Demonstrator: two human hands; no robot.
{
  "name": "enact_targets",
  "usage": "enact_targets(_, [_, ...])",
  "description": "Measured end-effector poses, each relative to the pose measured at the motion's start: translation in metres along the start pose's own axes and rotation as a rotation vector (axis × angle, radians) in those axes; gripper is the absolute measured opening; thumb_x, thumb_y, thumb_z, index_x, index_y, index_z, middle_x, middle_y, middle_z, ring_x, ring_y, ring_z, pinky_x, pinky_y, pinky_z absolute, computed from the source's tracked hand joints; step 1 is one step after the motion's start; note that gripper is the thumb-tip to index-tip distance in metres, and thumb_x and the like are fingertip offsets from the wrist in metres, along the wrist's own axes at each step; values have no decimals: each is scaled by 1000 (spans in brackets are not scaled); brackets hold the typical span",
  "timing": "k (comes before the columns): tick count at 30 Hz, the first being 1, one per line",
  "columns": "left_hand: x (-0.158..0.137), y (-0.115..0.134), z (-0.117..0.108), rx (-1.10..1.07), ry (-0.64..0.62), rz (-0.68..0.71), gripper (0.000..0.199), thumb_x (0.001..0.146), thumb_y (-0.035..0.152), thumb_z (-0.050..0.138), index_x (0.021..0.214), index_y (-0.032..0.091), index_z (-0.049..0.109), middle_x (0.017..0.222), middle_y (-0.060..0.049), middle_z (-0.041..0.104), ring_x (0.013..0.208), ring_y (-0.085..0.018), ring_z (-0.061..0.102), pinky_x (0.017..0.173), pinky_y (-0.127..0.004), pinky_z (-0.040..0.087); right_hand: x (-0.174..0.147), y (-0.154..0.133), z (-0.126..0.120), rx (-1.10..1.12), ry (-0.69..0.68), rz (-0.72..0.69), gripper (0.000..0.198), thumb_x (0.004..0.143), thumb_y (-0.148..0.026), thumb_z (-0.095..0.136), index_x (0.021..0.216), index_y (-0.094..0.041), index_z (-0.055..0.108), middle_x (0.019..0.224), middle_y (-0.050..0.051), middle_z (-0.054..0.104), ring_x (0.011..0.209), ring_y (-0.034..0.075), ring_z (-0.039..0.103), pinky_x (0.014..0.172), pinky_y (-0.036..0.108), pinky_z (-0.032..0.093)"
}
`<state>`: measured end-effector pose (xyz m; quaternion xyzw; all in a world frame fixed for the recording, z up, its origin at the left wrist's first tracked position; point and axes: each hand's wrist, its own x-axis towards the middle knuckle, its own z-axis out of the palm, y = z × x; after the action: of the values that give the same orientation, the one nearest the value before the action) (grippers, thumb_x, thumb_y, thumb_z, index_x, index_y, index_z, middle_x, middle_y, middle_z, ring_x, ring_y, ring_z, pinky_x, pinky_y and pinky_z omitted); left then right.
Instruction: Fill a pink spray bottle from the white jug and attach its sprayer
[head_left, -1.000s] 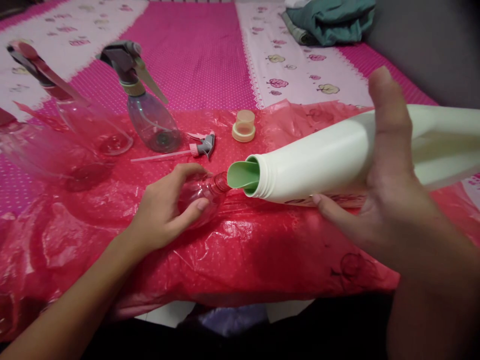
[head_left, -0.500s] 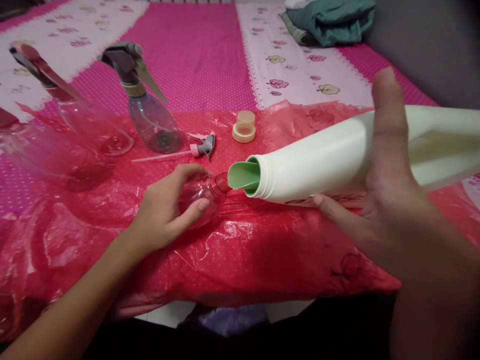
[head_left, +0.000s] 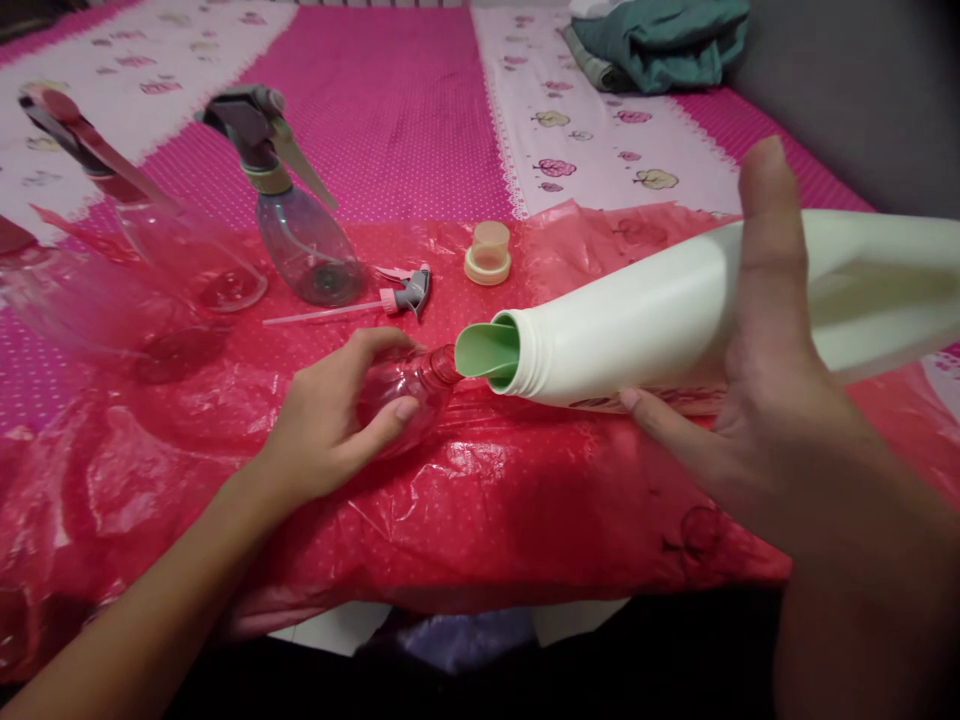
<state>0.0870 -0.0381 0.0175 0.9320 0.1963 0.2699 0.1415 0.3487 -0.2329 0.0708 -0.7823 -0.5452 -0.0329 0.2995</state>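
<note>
My left hand (head_left: 337, 410) is closed around a small clear spray bottle (head_left: 416, 400) with no top on, its neck pointing right. My right hand (head_left: 772, 380) grips a large pale detergent bottle (head_left: 637, 315), tipped almost level. The green pouring spout (head_left: 484, 350) of the big bottle meets the small bottle's mouth; I cannot make out liquid passing between them. Behind my left hand lies a grey and pink spray trigger head (head_left: 409, 292) with its tube. A translucent cap (head_left: 489, 255) stands beyond the spout.
A bluish spray bottle (head_left: 307, 240) and a clear spray bottle with a pink trigger (head_left: 187, 245) stand at the left, another clear bottle (head_left: 82, 300) nearer the edge. Red plastic sheeting (head_left: 465, 520) covers the patterned pink bedsheet (head_left: 382, 100). Folded cloth (head_left: 667, 45) lies at the back right.
My right hand has shifted very slightly left along the detergent bottle. The spout and the small bottle have stayed in place.
</note>
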Motion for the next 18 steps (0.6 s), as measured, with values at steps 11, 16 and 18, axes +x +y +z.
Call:
enact_targets(11, [0,0,-2,-4,2,4,37,112,52,49,137,25,57,124,-7,81,108,-30,82,86,-42,63,-1,-1,0,1,-19,-14,111,88,-41,59,180,-37,-4,143,15,48,160,43,39,133,73,28])
enact_targets(16, [-1,1,-1,-3,1,0,37,112,51,50,137,25,57,124,-8,81,107,-30,82,85,-43,63,-1,-1,0,12,-27,16,115,83,-36,60,179,-41,-3,139,14,49,149,43,49,126,76,38])
enact_targets(18, [-1,0,-1,-1,0,4,37,112,52,49,136,25,57,123,-7,81,106,-30,82,84,-43,63,-1,-1,0,13,-33,10,114,83,-36,59,179,-42,-3,148,14,45,146,42,52,126,76,38])
